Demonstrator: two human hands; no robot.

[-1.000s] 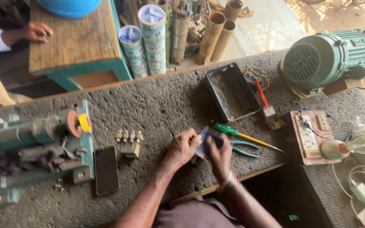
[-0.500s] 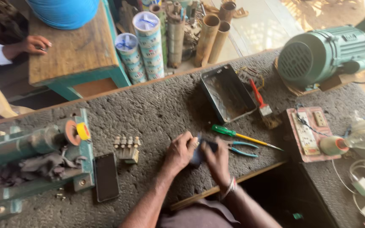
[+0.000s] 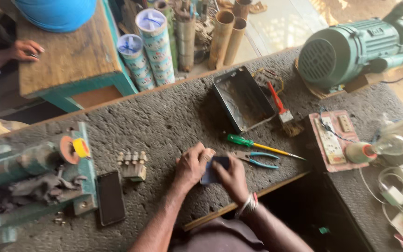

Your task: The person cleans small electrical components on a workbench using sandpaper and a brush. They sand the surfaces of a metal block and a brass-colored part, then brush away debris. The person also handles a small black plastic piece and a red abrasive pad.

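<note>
My left hand and my right hand meet over a rough grey workbench, both gripping a small dark blue block-shaped part between them. The part is mostly covered by my fingers. Just right of my hands lie a green-handled screwdriver and blue-handled pliers. A metal bracelet sits on my right wrist.
A black metal tray, a red-handled brush, a green electric motor, a pink socket board, a terminal block, a black phone and a green machine surround me. Another person's hand rests on a wooden table at far left.
My hands stay together on the dark blue part, shifting their grip slightly. The view has drifted a little; the other person's hand stays on the wooden table.
</note>
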